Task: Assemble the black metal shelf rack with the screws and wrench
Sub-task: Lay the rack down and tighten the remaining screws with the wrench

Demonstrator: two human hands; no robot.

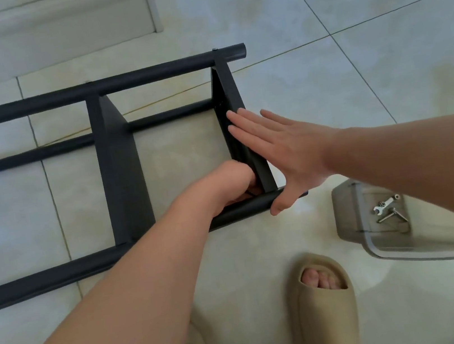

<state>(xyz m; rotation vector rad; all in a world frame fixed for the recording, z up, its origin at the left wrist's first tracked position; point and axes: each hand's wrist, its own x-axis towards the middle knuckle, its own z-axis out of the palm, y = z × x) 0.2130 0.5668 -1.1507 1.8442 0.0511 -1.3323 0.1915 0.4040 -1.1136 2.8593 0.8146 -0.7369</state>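
**Seating the end shelf at the near corner**

The black shelf rack [90, 92] lies on its side on the tiled floor and reaches from the left edge of the view to the middle. Its middle shelf [121, 170] sits between the tubes. My left hand [235, 179] is tucked into the corner where the end shelf [225, 86] meets the near tube [243, 209]. Its fingers are curled, but I cannot tell if they pinch a screw or only feel for the hole, because the hand hides them. My right hand [284, 151] lies flat on the outer face of the end shelf, fingers straight and together, the thumb resting on the tube end.

I judge this step to be lining up the hole of the shelf with the hole of the tube. To do it well, the right palm should press evenly so the shelf does not tilt. The left fingers should start the screw straight, by hand, before any tool. If the thread bites crooked, it is better to back out and begin again. The small wrench [384, 204] and the spare screws [388, 215] lie in the clear plastic box [349, 212] at the right, within easy reach for the final tightening.
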